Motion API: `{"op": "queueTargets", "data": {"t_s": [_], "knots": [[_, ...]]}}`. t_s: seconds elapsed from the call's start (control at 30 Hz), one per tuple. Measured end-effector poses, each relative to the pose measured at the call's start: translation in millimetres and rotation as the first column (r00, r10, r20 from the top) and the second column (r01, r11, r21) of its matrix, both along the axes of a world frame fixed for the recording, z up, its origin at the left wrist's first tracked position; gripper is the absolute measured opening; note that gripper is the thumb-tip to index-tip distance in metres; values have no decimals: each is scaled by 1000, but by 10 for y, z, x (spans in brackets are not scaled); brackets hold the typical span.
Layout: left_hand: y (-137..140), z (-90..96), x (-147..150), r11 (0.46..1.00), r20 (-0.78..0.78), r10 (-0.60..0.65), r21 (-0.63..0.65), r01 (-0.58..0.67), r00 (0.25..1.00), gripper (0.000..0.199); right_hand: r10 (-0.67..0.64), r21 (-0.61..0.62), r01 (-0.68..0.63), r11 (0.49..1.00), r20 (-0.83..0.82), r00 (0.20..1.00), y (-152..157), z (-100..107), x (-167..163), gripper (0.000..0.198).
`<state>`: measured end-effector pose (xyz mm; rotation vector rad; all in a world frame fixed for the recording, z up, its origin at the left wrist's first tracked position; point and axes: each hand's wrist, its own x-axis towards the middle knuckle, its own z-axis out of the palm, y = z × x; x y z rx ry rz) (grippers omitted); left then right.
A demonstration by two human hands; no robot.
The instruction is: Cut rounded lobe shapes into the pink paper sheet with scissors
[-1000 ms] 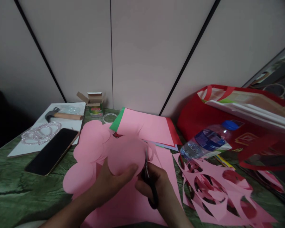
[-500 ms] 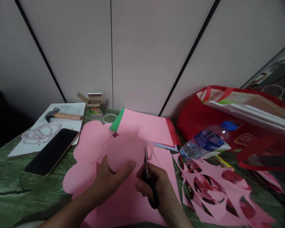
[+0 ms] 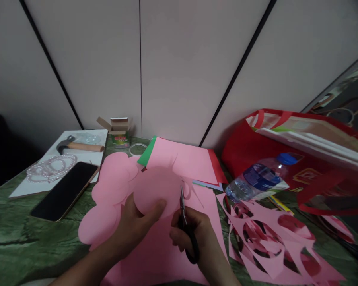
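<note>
My left hand [image 3: 141,216] pinches a round pink paper disc [image 3: 157,188], thumb on top and fingers underneath. Black-handled scissors [image 3: 187,232] are in my right hand [image 3: 193,230], their blades pointing away from me along the disc's right edge. A thin curled strip of pink paper [image 3: 187,190] hangs beside the blade tips. Beneath both hands lie large pink sheets [image 3: 167,254]. More pink paper circles [image 3: 98,224] overlap in a pile just left of my left hand.
At left are a phone [image 3: 65,190], a beaded strand [image 3: 52,167] and a hammer [image 3: 80,146] on white paper. A small open box [image 3: 119,133] stands behind. Rightward are pink paper offcuts [image 3: 274,238], a water bottle [image 3: 259,176] and a red bag [image 3: 238,139].
The disc and my left hand have shifted very slightly left. The scissor blades have tilted a little leftward at the disc's edge, and the thin strip beside them has moved.
</note>
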<state>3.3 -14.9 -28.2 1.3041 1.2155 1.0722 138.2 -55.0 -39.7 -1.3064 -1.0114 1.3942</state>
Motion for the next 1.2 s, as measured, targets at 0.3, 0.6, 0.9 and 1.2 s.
{"op": "queueTargets", "data": {"t_s": [0.3, 0.6, 0.9, 1.2], "knots": [[-27, 72, 15, 992, -138, 87, -83, -99, 987, 33, -6, 20, 5, 1000, 10, 1000, -22, -93, 24, 15], [-13, 110, 2, 986, -200, 93, -120, -118, 975, 49, 26, 69, -28, 997, 25, 999, -21, -79, 61, 17], [15, 124, -19, 998, -130, -27, -60, 20, 991, 32, 31, 58, -33, 998, 34, 999, -14, -91, 59, 16], [28, 143, -17, 1000, -113, 0, -28, -3, 994, 33, 15, -5, -15, 1000, 35, 999, -4, -27, 28, 12]]}}
